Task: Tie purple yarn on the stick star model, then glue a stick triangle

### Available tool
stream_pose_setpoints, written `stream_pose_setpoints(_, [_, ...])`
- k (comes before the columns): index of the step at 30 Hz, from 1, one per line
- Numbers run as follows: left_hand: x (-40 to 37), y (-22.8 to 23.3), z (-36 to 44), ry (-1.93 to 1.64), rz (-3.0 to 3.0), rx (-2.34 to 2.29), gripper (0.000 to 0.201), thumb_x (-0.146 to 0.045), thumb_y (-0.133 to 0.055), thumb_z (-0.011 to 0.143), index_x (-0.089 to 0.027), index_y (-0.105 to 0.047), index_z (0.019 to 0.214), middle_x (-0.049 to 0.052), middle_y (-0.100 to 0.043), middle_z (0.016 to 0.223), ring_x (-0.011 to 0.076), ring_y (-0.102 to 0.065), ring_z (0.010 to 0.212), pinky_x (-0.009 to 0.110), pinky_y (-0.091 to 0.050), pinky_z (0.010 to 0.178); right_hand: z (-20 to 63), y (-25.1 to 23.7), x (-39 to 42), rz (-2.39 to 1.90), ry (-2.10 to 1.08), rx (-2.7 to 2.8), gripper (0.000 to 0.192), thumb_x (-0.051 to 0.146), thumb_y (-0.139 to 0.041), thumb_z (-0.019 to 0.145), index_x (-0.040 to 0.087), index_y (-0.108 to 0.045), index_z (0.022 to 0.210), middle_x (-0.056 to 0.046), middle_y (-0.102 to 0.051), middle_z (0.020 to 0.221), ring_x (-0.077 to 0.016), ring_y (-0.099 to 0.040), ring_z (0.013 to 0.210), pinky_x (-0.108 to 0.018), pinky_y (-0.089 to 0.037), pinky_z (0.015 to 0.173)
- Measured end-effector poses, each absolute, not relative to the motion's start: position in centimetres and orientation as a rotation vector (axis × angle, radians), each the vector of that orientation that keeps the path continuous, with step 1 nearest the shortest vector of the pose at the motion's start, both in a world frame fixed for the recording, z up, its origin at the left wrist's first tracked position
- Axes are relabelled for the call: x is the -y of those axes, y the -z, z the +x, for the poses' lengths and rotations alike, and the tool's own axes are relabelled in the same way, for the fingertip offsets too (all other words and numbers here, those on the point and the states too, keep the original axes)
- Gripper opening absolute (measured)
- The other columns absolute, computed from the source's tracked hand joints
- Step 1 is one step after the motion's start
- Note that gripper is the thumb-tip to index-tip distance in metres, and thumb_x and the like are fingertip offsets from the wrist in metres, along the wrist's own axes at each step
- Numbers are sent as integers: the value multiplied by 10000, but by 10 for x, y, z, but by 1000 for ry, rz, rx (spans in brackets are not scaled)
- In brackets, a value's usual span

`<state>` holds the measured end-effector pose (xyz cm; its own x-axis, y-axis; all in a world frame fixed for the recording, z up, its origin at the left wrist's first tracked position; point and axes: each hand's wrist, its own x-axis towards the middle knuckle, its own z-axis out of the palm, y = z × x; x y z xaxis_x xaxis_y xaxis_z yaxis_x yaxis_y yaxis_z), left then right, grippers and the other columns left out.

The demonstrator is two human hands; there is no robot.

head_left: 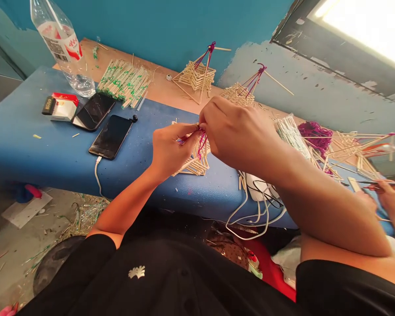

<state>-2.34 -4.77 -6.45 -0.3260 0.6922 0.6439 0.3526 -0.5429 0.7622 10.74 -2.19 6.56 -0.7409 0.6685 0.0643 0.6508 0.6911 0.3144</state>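
Both my hands meet over a small stacked frame of thin wooden sticks [197,166] on the blue table. Purple yarn [202,142] rises from the frame to my fingertips. My left hand [173,147] pinches the yarn between thumb and forefinger. Against it, my right hand [232,129] is closed with its fingertips at the same point, on the yarn too. The exact spot where the fingers join is partly hidden. Behind my hands stand two finished-looking stick frames, one [199,77] left and one [240,94] right, each with purple yarn gathered at its top around a stick.
On the left are a plastic bottle [64,48], cigarette pack [64,106], two phones [112,137] and wrapped sticks [123,83]. White cables [250,219] hang from a power strip [258,186]. Rightward lie a purple yarn heap [315,137] and another person's hands [390,197].
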Motion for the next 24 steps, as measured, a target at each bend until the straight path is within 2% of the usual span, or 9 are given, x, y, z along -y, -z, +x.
stream_pose_setpoints(4, [47,68,-24,-1925,1659,-1342,128,-167,-775,955,-239,-875,991,15,-866,940,118,-758,752,247,-568,727,99,-76,19,1111,-478,-2692,192,146,-511,975,142,-639,1118,-140,-697,1124,-187,-559,799,-347,-255,656])
stream_pose_setpoints(8, [46,69,-25,-1954,1686,-1310,132,-155,-766,958,-226,-873,986,23,-863,921,114,-754,740,243,-535,688,94,-85,18,1049,-574,-2594,186,177,-527,991,156,-635,1142,-121,-708,1120,-192,-576,780,-343,-206,611])
stream_pose_setpoints(13, [45,69,-26,-1871,1746,-1352,144,-184,-762,973,-249,-874,1036,19,-861,921,116,-748,736,254,-525,678,94,-88,16,869,-695,-2609,203,124,-546,934,150,-653,1105,-110,-710,1075,-186,-592,766,-341,-178,600])
stream_pose_setpoints(17, [44,70,-27,-1832,1787,-1364,162,-174,-756,976,-257,-871,1055,27,-862,961,127,-759,783,259,-542,714,86,-94,15,912,-673,-2481,259,138,-569,945,154,-660,1187,-122,-730,1113,-236,-651,859,-348,-204,610])
stream_pose_setpoints(24, [42,71,-28,-1784,1833,-1393,150,-174,-775,970,-257,-876,1045,16,-850,919,125,-747,774,252,-523,702,68,-103,23,857,-710,-2278,406,58,-555,910,125,-644,1301,-168,-720,1211,-267,-698,934,-348,-223,616])
